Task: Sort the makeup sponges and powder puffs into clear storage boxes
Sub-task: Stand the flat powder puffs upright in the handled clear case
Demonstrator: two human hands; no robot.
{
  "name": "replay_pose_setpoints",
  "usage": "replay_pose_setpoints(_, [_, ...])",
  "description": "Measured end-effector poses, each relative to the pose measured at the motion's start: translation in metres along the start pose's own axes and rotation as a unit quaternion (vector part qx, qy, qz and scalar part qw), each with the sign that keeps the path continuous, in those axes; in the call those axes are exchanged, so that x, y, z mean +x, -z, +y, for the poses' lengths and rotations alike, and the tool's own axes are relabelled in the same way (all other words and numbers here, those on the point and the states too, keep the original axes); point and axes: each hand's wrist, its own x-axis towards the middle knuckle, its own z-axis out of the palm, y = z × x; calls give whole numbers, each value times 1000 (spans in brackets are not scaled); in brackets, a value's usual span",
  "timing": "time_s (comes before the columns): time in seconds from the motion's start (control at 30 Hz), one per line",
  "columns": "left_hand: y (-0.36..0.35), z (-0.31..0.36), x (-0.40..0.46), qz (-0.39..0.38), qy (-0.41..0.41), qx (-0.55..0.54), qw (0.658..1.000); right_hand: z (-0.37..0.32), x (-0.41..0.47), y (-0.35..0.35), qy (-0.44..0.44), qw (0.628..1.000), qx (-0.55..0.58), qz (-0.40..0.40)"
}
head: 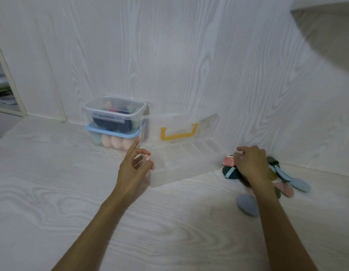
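Observation:
My left hand (135, 165) hovers at the left end of an open clear compartment box (181, 169); its index finger points up, the other fingers are loosely curled and hold nothing. My right hand (252, 163) lies palm down on a pile of powder puffs at the right, and its fingertips curl onto a pink puff (228, 162). A dark green puff (228, 172) lies just below that one. A blue teardrop sponge (248, 205) lies apart, nearer to me. More blue (299, 184) and pink (286, 189) puffs lie beyond my wrist.
The open box's lid with a yellow handle (179, 134) leans against the white wall. To its left stand two stacked clear boxes: the top one (115, 112) holds dark sponges, the blue-lidded lower one (113, 142) holds peach sponges. A shelf (326, 26) overhangs at top right.

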Motion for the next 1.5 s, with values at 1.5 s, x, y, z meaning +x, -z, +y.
replay_pose_setpoints(1.5, [-18, -6, -5, 56, -13, 132, 990, -127, -88, -15, 255, 961, 61, -93])
